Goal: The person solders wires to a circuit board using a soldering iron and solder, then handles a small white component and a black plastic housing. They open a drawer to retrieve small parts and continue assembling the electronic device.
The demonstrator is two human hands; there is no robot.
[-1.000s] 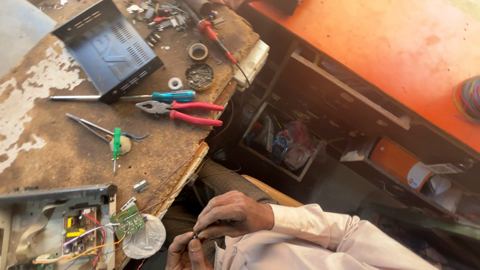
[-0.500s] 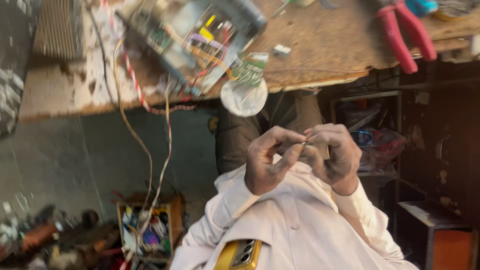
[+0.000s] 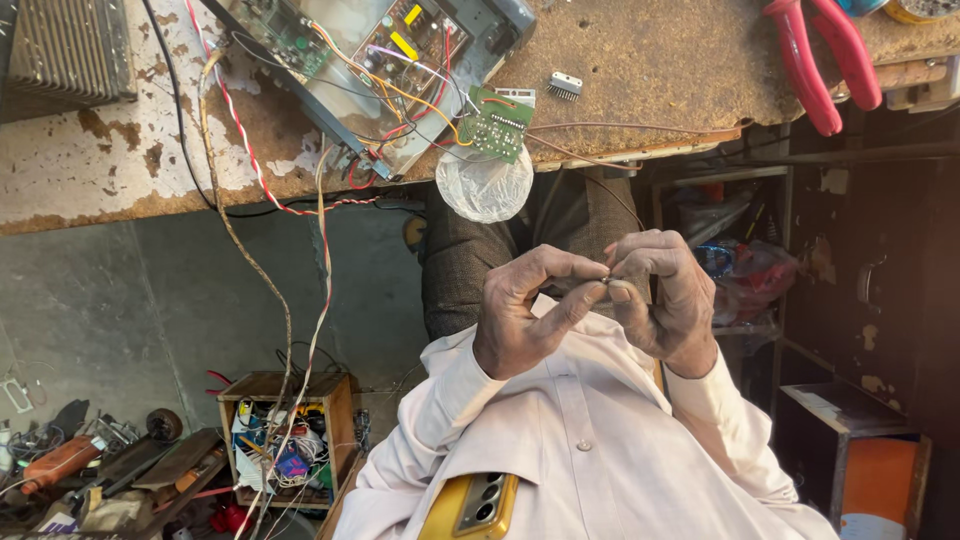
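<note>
- The desk (image 3: 640, 70) was worn and chipped, and it carried an opened metal chassis (image 3: 370, 70) full of circuit boards and coloured wires, with red-handled pliers (image 3: 820, 60) lying well apart from it.
- A small green circuit board (image 3: 497, 123) hung over the desk edge on its wires, just above a clear plastic bag (image 3: 484, 184).
- The left hand (image 3: 525, 315) was half clenched, with thumb and forefinger pinched on one end of a tiny part (image 3: 603, 279).
- The right hand (image 3: 665, 295) was curled, its fingertips pinching the other end, so both hands met in front of the person's chest, below the desk edge.
- The tiny part was too small to identify; it looked like a thin wire end or a small metal piece. Judging by its size, it would be very light, easily bent and easily dropped, best held by fingertip pinches close to its ends.
</note>
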